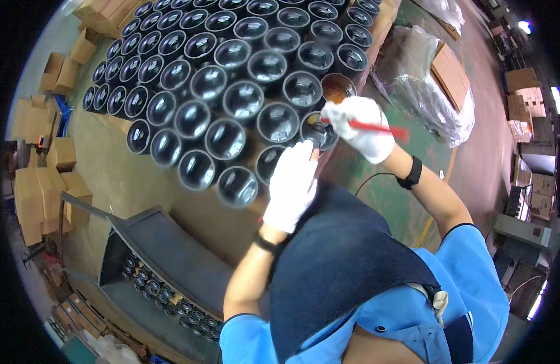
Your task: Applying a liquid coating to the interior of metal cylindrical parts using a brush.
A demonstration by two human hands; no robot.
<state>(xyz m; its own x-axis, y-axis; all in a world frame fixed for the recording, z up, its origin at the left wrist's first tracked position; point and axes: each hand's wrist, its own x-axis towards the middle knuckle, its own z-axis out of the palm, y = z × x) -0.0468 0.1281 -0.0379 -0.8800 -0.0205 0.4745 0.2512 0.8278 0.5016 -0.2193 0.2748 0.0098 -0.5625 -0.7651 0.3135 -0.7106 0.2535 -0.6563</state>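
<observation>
Left hand (292,185) extended, right hand (363,126) curled

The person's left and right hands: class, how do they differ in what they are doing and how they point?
The right hand grips a red stick; the left hand has no stick, its fingers at the near edge of a dark cup. The left hand points mostly up the picture, while the right hand points toward the left. Both wear white gloves, with a black band at each wrist.

Cardboard boxes (32,200) stand at left; at right, flat brown cardboard (451,76) lies on a plastic-wrapped load (410,76) near green floor (389,203).
</observation>
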